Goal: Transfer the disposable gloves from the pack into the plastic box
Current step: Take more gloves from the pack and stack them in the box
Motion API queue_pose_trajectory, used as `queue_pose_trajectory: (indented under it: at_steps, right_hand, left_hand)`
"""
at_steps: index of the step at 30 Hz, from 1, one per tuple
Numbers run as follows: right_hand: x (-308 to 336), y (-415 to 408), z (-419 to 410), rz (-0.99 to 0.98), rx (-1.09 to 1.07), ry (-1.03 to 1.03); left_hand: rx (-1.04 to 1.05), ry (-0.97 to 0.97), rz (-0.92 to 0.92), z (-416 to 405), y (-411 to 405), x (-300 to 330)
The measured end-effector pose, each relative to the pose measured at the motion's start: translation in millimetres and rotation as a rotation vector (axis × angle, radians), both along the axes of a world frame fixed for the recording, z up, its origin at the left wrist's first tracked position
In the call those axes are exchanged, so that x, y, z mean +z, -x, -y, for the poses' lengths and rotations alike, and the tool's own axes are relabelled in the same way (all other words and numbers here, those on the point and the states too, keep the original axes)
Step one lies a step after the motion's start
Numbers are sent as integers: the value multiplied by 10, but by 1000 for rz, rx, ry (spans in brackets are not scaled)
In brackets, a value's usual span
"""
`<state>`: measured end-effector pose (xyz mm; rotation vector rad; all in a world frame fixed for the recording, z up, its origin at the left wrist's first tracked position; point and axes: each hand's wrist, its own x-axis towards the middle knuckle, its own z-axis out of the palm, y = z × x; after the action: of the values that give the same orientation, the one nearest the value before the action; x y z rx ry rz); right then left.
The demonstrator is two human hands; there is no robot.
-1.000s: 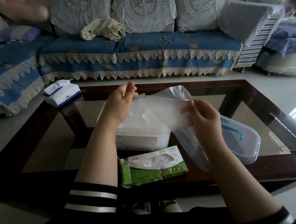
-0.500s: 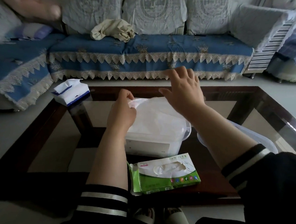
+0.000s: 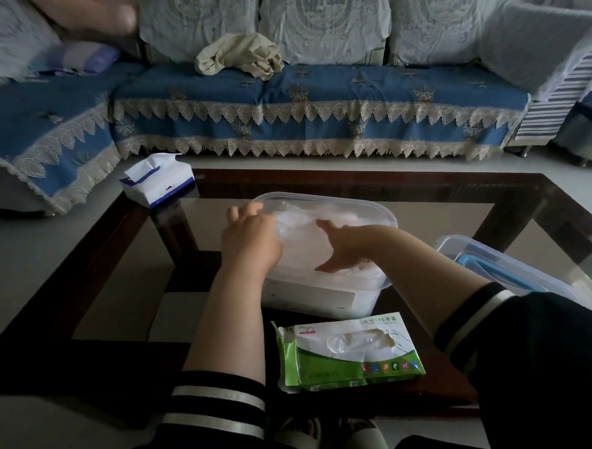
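While my left hand (image 3: 251,237) pinches the thin clear disposable gloves (image 3: 300,238), my right hand (image 3: 346,249) presses them with spread fingers into the translucent plastic box (image 3: 321,296) on the desk (image 3: 122,249).

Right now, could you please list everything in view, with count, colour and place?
plastic box: one, translucent white, table centre, open.
gloves: a clear pile, count untellable, inside the box.
glove pack: one, green and white, table's near edge.
lid: one, clear with blue handle, right of the box.
tissue pack: one, white and blue, table's far left corner.
table: one, dark wood frame with glass.
sofa: blue cover, lace trim, behind the table.
cloth: one, cream, crumpled on the sofa.
slippers: two, light, under the table's near edge.
left hand: at the box's left rim, on the gloves.
right hand: fingers flat on the gloves.
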<state>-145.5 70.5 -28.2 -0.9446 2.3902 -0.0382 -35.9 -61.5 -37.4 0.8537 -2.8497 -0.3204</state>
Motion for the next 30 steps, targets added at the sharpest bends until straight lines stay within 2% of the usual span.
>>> queue_pose_trajectory:
  at_steps: [3,7,9,11,12,14,16,18,20,24,28,30]
  right_hand:
    - [-84,-6,117,82,-10,-71]
    - [-121,-27,169,18,109,-116]
    - [-148,-8,156,-9,142,-117]
    - [-171,7,142,-21,167,-102]
    - [-176,14,123,-37,181,-91]
    - [-174,28,113,-70,200,-74]
    - [-168,52,87,-58,189,-57]
    - [-178,95,42,10,152,-33]
    - [-197,155,-35,90,89,-1]
    - [-80,178,-133,174,-68,244]
    - [273,128,-288,-56,-132,555]
    - [440,95,-455,-196,-232,751]
  left_hand:
    - [39,21,50,-92,-57,60]
    - [38,35,73,-254,-83,71]
    - [16,105,-7,-295,-83,99]
    - [-86,180,-159,-324,-51,130]
    - [-152,159,-194,-351,-18,134]
    - [-206,46,-100,-369,69,99]
    - [-181,-41,120,-362,133,32]
    - [-148,-107,291,-349,164,9]
    - [-135,-136,348,-374,187,21]
    - [-157,-132,368,-369,235,18]
    - [-161,-115,333,-331,272,7]
    - [-163,-104,264,-320,278,14]
